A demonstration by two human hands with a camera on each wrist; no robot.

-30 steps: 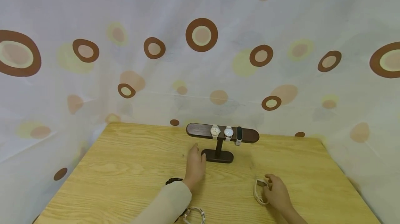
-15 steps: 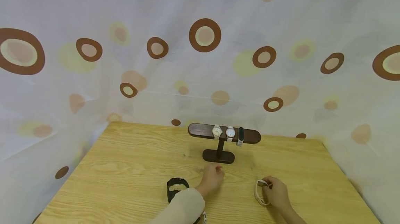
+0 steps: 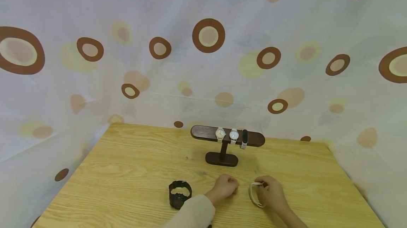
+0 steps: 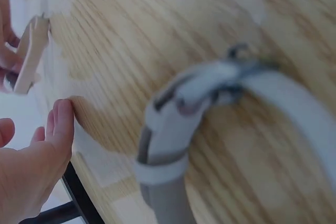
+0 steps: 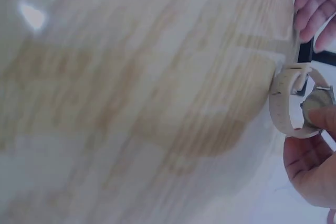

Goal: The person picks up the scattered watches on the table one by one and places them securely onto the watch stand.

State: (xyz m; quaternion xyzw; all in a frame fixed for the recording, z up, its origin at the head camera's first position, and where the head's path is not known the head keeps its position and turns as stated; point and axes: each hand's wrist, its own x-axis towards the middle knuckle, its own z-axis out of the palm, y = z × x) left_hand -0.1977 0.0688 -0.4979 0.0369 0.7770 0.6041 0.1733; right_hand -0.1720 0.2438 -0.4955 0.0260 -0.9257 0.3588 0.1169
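My right hand (image 3: 272, 193) pinches a wristwatch with a cream strap (image 3: 253, 196), its strap curved in a loop. In the right wrist view the thumb lies over the face of this watch (image 5: 282, 100), with the fingers behind it. Just to the left, my left hand (image 3: 225, 186) holds nothing, its fingers loosely bent and pointing toward the watch. A dark watch stand (image 3: 203, 132) is behind both hands. Across its bar sit two light-strapped watches, one cream-faced (image 3: 220, 134) and one white-faced (image 3: 234, 135), and a fitness band with a black screen (image 3: 244, 136).
A black watch (image 3: 180, 195) lies on the wooden table (image 3: 127, 171), left of my left forearm. Blurred and close in the left wrist view is a whitish strap loop (image 4: 170, 135). A spotted curtain (image 3: 178, 65) rises behind the table.
My left hand has come away from the stand's base, moving right and nearer to me, toward the right hand. My right hand has shifted slightly left with the cream watch.
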